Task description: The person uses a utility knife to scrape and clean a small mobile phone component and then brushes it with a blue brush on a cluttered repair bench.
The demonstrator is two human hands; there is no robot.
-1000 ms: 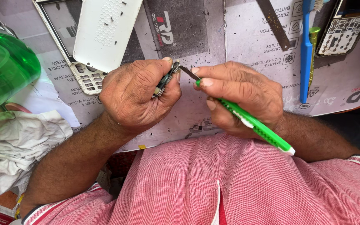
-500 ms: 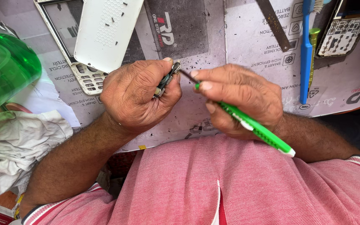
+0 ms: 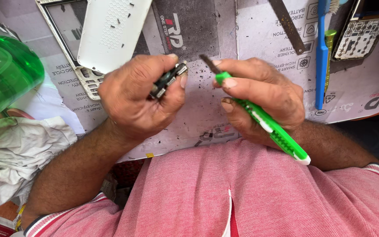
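Head view: left hand (image 3: 139, 98) pinches what looks like a small dark part (image 3: 167, 80); right hand (image 3: 264, 98) fingers wrap a green knife (image 3: 264, 120) just beside it

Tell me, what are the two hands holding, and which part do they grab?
The left hand pinches a small dark phone part by its sides. The right hand grips a green utility knife around its handle, just behind the blade.

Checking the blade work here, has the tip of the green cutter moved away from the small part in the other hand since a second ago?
Yes. The green cutter in the right hand has drawn back rightward; its blade tip, touching the small dark part earlier, now stands apart, judged against the printed sheet.
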